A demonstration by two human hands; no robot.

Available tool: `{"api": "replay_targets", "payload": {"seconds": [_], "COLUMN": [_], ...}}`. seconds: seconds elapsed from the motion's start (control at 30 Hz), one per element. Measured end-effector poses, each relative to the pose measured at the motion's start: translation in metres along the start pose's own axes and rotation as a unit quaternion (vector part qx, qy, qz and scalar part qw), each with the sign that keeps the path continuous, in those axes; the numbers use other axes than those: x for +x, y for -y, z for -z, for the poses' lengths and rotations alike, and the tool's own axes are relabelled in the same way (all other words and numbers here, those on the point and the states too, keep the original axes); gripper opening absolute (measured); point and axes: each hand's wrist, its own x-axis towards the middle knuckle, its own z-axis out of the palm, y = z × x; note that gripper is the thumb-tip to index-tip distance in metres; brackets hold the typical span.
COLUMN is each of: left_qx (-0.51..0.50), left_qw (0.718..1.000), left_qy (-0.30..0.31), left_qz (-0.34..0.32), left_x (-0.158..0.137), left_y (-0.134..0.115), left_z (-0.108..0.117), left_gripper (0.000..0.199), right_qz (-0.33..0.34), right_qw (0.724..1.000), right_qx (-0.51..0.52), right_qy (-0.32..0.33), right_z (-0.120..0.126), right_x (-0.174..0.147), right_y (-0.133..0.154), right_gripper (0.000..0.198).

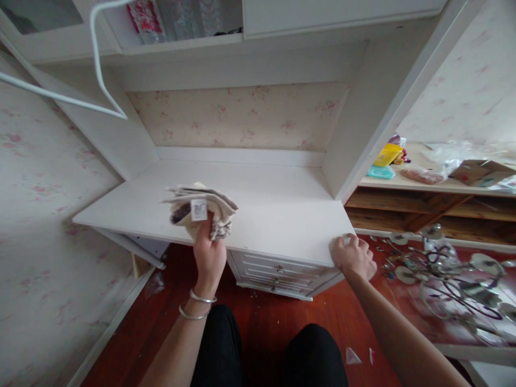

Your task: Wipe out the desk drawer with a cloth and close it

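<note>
— Starting at the left: what has the left hand got?

— A folded cloth, beige with darker patches and a small white label facing the camera. The fingers are closed round its lower end, so the bundle stands up out of the fist, its folded layers fanning out toward the left and right. Two bangles sit on that wrist.

— And where is the cloth against the bench?

— Over the front edge of the white top, left of middle. Whether its underside touches the surface I cannot tell; it looks held just above or resting lightly. The bare top stretches away from it to the right and back toward the wallpapered wall.

— Then the right hand?

— Well apart from the cloth, at the bench's front right corner. Its fingers are curled, knuckles up, pressed on the edge; something small and pale may be under the fingertips, but it is too blurred to name.

— So which hand is nearer the cloth?

— The left, plainly: it holds it. The right only steadies at the corner.

— Anything below?

— White drawers under the top, between the two hands, and a red wooden floor.
</note>
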Motion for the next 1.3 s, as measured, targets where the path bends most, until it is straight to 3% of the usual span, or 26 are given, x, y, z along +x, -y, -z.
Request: {"api": "replay_targets", "payload": {"seconds": [0.1,0.2,0.37,0.6,0.77,0.87,0.97,1.13,1.3], "left_qx": [0.156,0.285,0.347,0.341,0.288,0.271,0.282,0.351,0.392], "left_qw": [0.964,0.897,0.858,0.823,0.844,0.860,0.882,0.906,0.878], "left_qy": [0.181,0.306,0.354,0.443,0.430,0.385,0.319,0.227,0.269], "left_qz": [-0.115,-0.144,-0.133,-0.102,-0.139,-0.198,-0.203,-0.062,0.049], "left_x": [0.006,0.004,0.018,0.053,0.053,0.051,0.058,0.076,0.063], "left_y": [0.009,0.019,0.027,0.032,0.034,0.045,0.066,0.112,0.143], "left_z": [-0.036,-0.070,-0.103,-0.118,-0.100,-0.069,-0.034,0.004,0.006], "left_gripper": [0.058,0.058,0.061,0.078,0.081,0.079,0.072,0.055,0.057], "right_qz": [-0.001,-0.001,-0.001,-0.006,-0.010,-0.008,-0.003,-0.010,-0.010], "right_qw": [1.000,1.000,1.000,1.000,1.000,1.000,1.000,1.000,1.000], "right_qx": [-0.001,-0.001,-0.005,-0.006,-0.001,0.001,0.004,0.006,-0.004], "right_qy": [-0.004,-0.006,-0.003,0.000,0.002,0.004,0.001,0.004,0.004], "right_z": [0.000,0.001,0.003,0.004,0.005,0.006,0.005,0.001,-0.002], "right_x": [0.000,0.000,-0.001,-0.001,-0.001,-0.001,-0.001,0.000,0.002], "right_y": [0.000,0.000,0.002,0.003,0.004,0.004,0.003,0.001,0.001], "right_gripper": [0.056,0.055,0.055,0.055,0.055,0.054,0.055,0.056,0.056]}}
